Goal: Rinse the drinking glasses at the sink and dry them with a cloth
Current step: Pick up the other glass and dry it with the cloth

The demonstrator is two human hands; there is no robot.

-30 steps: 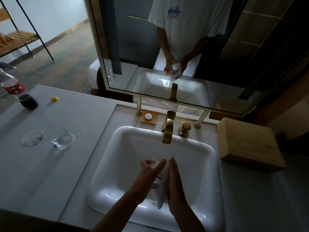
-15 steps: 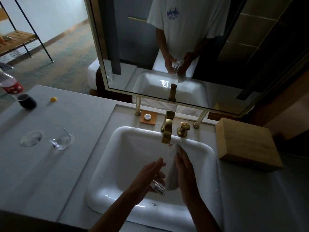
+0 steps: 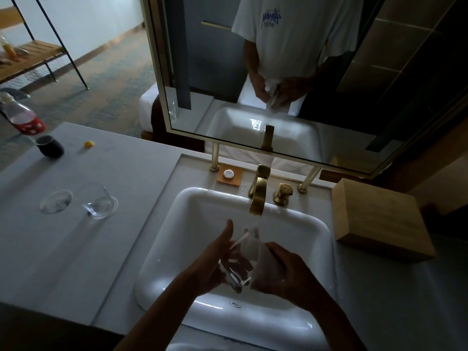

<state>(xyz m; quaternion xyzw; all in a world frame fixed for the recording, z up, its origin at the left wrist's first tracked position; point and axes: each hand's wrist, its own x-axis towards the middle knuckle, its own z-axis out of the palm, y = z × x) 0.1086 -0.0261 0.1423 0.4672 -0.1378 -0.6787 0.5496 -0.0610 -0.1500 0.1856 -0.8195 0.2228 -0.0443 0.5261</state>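
Over the white sink (image 3: 192, 219) my left hand (image 3: 215, 262) holds a clear drinking glass (image 3: 240, 259), tilted on its side with its thick base low near my wrist. My right hand (image 3: 291, 272) grips a white cloth (image 3: 263, 262) and pushes it against and into the glass's mouth. A second clear glass (image 3: 98, 201) stands on the grey counter left of the sink, with a round clear coaster or lid (image 3: 55, 201) beside it. The brass faucet (image 3: 258, 193) hangs just beyond my hands.
A wooden box (image 3: 379, 219) sits right of the sink. A brass tap handle (image 3: 283, 193) and an orange soap dish (image 3: 230, 174) line the back ledge. Far left are a dark cup (image 3: 49, 145), a red-labelled bottle (image 3: 22, 117) and a small yellow object (image 3: 88, 144). The mirror (image 3: 278, 72) stands behind.
The glass has tipped further onto its side in my left hand. My right hand has curled round the cloth and worked it against the glass's mouth.
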